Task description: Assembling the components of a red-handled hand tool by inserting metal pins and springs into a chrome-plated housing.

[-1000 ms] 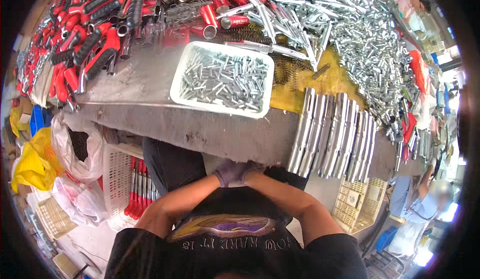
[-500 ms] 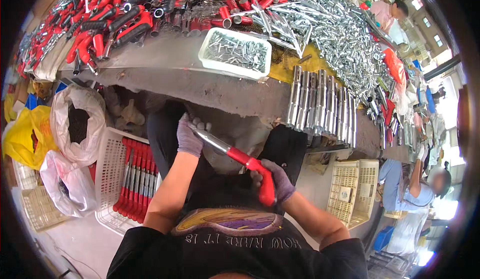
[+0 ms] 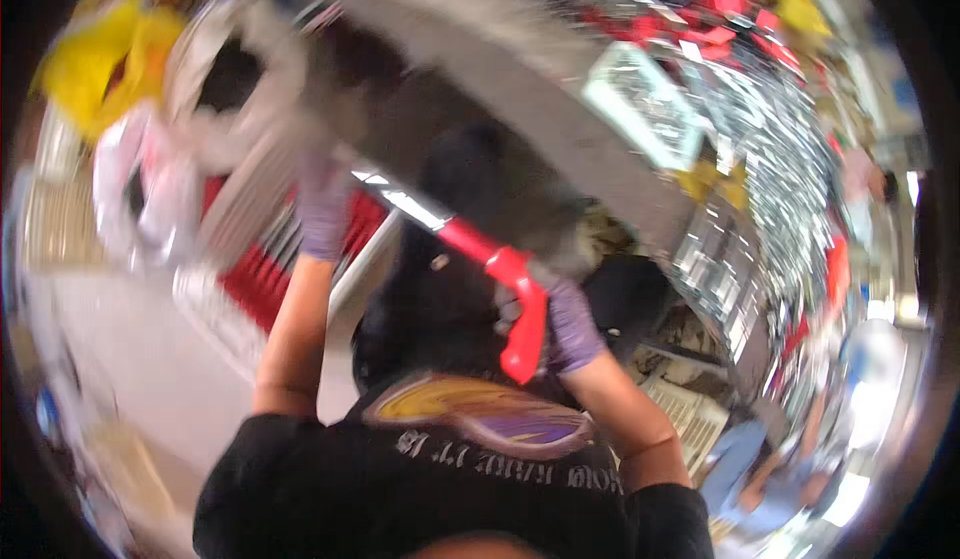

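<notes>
A red pistol-grip tool (image 3: pixel 468 240) with a bright chrome tube lies slantwise across my lap. My right hand (image 3: pixel 568 324), in a grey-purple glove, is closed round its red handle. At the far end of the chrome tube is my gloved left hand (image 3: pixel 325 204); motion smears its fingers, so their grip on the tube cannot be made out. Below and beside that hand stands a white plastic basket (image 3: pixel 362 264) holding several similar red and chrome tools (image 3: pixel 250 294).
The grey bench edge (image 3: pixel 520 89) runs diagonally ahead. On it are a white tray of small metal parts (image 3: pixel 645 99), chrome tubes (image 3: pixel 715 259) and heaped metal pieces (image 3: pixel 790 149). Bags (image 3: pixel 150 189) stand at left, a cream crate (image 3: pixel 690 414) at right. Another person (image 3: pixel 770 474) sits at far right.
The whole view has swung to the left and blurred. My left hand and the tool's chrome end have shifted up and left, nearer the basket. My right hand keeps the red handle.
</notes>
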`<move>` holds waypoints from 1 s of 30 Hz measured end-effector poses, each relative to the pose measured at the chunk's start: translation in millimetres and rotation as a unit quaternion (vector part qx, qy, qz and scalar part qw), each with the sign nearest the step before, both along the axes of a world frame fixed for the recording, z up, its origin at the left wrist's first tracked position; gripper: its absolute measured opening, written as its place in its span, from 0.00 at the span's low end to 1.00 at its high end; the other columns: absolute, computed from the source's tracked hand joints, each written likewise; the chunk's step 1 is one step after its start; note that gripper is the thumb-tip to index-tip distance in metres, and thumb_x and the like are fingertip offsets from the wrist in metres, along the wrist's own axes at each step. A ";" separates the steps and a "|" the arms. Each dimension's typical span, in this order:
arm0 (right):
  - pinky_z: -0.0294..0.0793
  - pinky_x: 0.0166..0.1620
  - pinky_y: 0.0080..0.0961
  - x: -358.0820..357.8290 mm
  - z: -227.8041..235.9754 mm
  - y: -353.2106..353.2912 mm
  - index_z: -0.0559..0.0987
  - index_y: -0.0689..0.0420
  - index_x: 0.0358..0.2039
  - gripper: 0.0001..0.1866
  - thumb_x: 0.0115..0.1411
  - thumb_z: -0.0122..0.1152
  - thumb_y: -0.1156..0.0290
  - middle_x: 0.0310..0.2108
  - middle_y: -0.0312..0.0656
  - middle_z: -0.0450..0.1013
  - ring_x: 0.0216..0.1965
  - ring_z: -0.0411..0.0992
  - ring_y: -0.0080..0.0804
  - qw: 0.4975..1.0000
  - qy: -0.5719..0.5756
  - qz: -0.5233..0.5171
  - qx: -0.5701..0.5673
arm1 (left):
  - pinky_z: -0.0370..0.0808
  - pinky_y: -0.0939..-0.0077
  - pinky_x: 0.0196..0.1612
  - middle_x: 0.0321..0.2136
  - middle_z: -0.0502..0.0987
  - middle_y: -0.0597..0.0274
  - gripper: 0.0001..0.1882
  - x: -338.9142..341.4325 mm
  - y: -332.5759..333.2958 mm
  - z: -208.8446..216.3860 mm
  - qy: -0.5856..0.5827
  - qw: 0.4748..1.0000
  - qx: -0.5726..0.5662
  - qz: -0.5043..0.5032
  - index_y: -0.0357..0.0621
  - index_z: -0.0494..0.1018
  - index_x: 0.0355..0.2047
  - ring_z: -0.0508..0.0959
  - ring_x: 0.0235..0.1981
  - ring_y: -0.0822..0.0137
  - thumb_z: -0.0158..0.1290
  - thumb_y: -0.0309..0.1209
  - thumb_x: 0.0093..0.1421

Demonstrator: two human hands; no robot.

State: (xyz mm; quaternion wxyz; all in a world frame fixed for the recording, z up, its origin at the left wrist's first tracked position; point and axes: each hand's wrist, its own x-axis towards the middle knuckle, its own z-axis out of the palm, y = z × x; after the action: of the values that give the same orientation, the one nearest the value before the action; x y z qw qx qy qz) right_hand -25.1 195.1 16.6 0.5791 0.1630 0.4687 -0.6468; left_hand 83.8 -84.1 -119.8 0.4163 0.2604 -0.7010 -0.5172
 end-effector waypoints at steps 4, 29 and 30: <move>0.76 0.28 0.28 12.0 -26.6 -33.7 0.72 0.57 0.42 0.23 0.57 0.57 0.51 0.26 0.40 0.72 0.21 0.71 0.29 0.994 0.005 0.090 0.069 | 0.71 0.64 0.45 0.42 0.71 0.45 0.28 27.7 61.0 53.0 -0.149 0.859 -0.407 -0.272 0.42 0.66 0.50 0.72 0.44 0.49 0.59 0.30 0.47; 0.73 0.41 0.23 -30.7 -22.9 -1.6 0.70 0.61 0.50 0.16 0.62 0.52 0.72 0.38 0.42 0.75 0.39 0.73 0.25 0.930 0.319 0.174 0.051 | 0.64 0.60 0.56 0.53 0.67 0.44 0.24 51.1 -59.6 -392.1 -0.691 0.642 -0.051 -0.328 0.39 0.63 0.55 0.66 0.55 0.51 0.41 0.37 0.60; 0.73 0.41 0.24 -31.1 -17.3 -2.3 0.71 0.61 0.49 0.16 0.62 0.52 0.69 0.37 0.42 0.75 0.38 0.73 0.27 0.915 0.348 0.201 0.042 | 0.65 0.59 0.55 0.53 0.67 0.43 0.24 61.3 -65.4 -390.0 -0.681 0.662 0.003 -0.313 0.38 0.64 0.54 0.66 0.55 0.50 0.41 0.37 0.60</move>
State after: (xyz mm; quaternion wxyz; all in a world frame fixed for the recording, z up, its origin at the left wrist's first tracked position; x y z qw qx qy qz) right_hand -56.2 192.8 -0.7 0.4898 -0.1461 0.6899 -0.5126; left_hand 145.1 -149.5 -509.8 -0.3648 0.3064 -0.8274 -0.2973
